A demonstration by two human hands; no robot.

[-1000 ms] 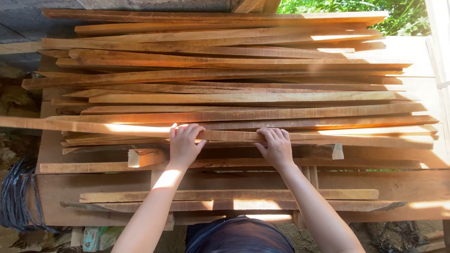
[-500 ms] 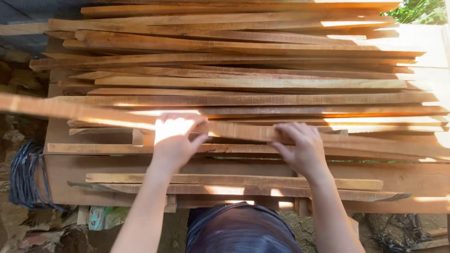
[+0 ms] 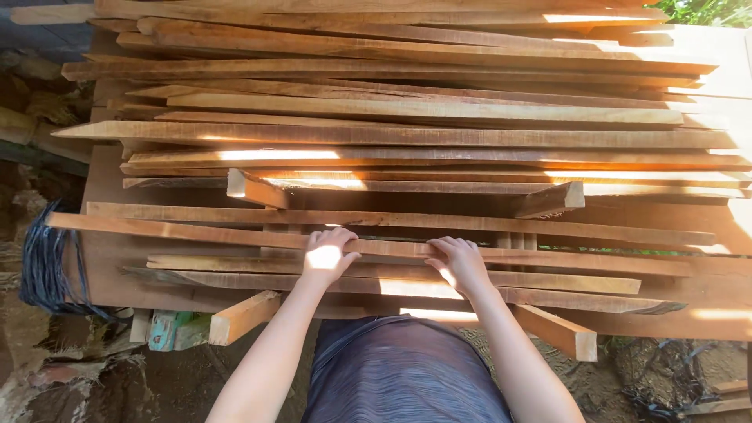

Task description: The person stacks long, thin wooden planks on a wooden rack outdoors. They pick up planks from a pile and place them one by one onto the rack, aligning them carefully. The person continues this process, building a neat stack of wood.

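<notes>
Gripping long thin reddish-brown wood strip [image 3: 196, 232], rough-sawn, both hands.

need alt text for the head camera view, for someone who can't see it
Seen from above, a person's left hand and right hand grip one long thin wooden slat at the near edge of a big stack of slats. A coil of dark cord lies to the left.

Outdoor timber yard or woodworking site: rough-sawn wooden slats [image 3: 407, 137] stacked high, bare dirt ground [image 3: 47, 368] below the stack, green foliage [image 3: 709, 9] beyond it.
</notes>
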